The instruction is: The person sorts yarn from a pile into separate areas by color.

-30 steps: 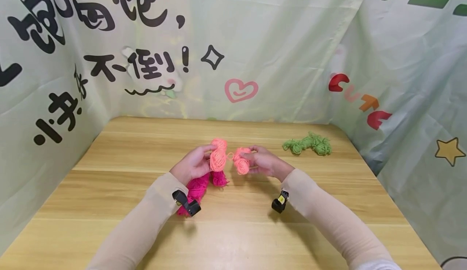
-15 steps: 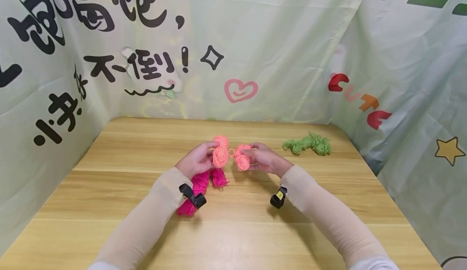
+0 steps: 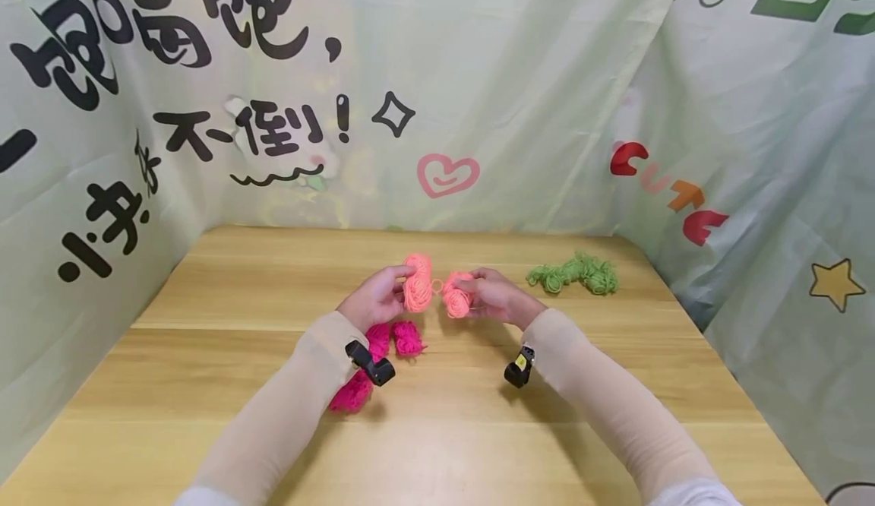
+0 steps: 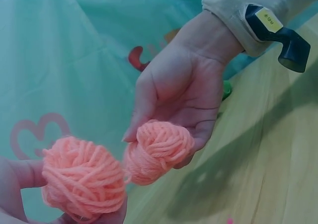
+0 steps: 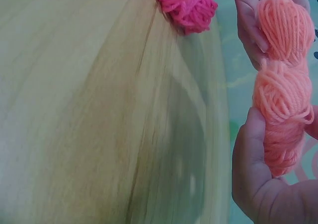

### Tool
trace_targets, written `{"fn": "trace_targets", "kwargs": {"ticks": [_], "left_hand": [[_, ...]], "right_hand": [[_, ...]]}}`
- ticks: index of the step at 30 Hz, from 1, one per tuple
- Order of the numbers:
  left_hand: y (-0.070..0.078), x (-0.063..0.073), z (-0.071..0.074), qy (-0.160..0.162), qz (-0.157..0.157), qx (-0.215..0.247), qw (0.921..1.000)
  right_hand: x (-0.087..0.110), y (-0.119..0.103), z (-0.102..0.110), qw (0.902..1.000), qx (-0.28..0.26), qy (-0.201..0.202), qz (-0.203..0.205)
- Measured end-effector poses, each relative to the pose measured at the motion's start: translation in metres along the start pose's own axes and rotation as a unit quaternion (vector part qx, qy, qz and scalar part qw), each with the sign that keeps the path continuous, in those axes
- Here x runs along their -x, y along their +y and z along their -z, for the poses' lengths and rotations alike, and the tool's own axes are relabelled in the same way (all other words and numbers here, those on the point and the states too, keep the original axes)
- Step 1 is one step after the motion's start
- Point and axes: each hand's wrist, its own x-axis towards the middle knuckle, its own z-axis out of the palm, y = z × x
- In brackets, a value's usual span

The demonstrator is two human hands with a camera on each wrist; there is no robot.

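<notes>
Up over the brown wooden worktop [image 3: 437, 445], a peach-pink lump of soft wound yarn [image 3: 417, 284] pinched in the left hand [image 3: 374, 295], and a smaller peach-pink yarn lump [image 3: 457, 295] pinched in the right hand [image 3: 502, 298], just apart, with a thin peach-pink yarn loop [image 3: 432, 286] between. Partly hidden under the left sleeve [image 3: 280, 407], a bright magenta bundle of yarn [image 3: 378, 343]; off to the right, a knobbly green bundle of yarn [image 3: 577, 273]. Could come undone or knot up, maybe, with too hard a tug on the loop; could drop with too loose a pinch. On the pale green cloth wall [image 3: 519, 96], “CUTE” in bright letters [image 3: 686, 195], plus big black Chinese writing [image 3: 181, 118] with “喝饱” and “不倒!”. By the right hand, a small yellow label [image 4: 270, 19], too tiny to read.
</notes>
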Motion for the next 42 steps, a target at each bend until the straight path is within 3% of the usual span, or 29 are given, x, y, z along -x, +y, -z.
{"fn": "trace_targets", "kwargs": {"ticks": [25,28,35,42], "left_hand": [[0.0,-0.028,0.001,0.036,-0.003,-0.001,0.9993],[-0.001,-0.031,0.001,0.044,-0.01,-0.02,0.9988],[-0.006,-0.039,0.001,0.045,-0.042,-0.11,0.992],[-0.01,-0.046,-0.004,0.065,-0.057,-0.137,0.9867]], "right_hand": [[-0.024,-0.001,0.011,0.9996,0.002,0.029,0.003],[-0.026,-0.001,0.012,0.9996,0.003,0.029,0.005],[-0.03,-0.001,0.013,0.9985,0.029,0.045,0.003],[-0.037,0.0,0.015,0.9985,0.023,0.049,0.002]]}}
